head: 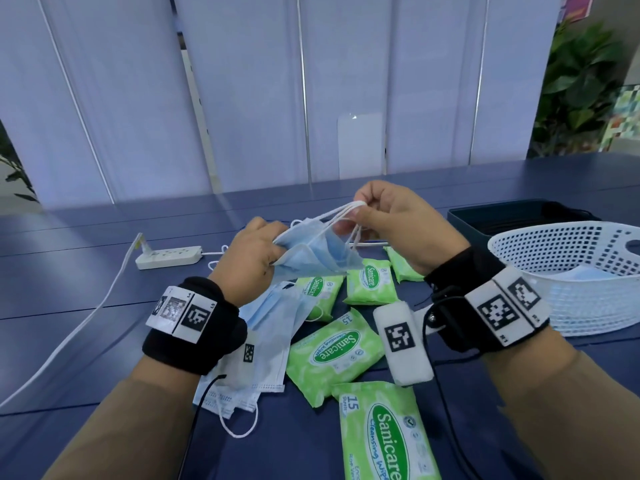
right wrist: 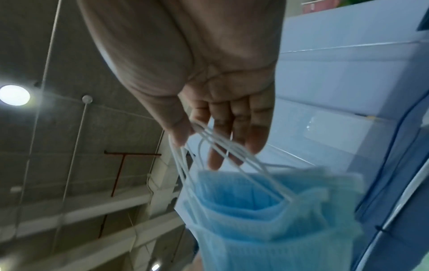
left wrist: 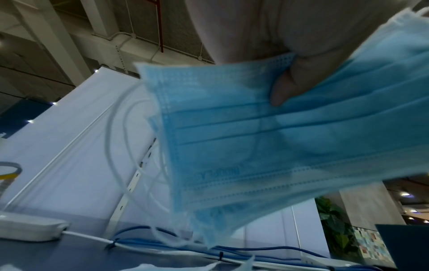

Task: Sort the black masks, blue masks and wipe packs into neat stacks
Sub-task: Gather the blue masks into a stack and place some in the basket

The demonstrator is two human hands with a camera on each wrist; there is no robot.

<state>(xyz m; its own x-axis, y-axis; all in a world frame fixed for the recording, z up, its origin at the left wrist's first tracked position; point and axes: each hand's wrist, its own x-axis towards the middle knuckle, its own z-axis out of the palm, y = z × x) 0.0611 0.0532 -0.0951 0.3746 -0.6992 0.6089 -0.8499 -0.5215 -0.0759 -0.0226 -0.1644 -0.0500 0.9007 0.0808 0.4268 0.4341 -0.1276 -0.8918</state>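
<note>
Both hands hold a bunch of blue masks (head: 313,251) above the table (head: 86,289), left hand (head: 251,263) gripping the cloth, right hand (head: 391,223) pinching the strings (head: 341,211), so next they likely need laying flat in one pile.

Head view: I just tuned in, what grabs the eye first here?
The bunch of blue masks held above the table's middle: the left hand grips the fabric, the right hand pinches the white ear loops. Below lie bright green wipe packs scattered on the blue table, with a white basket at the right.
</note>
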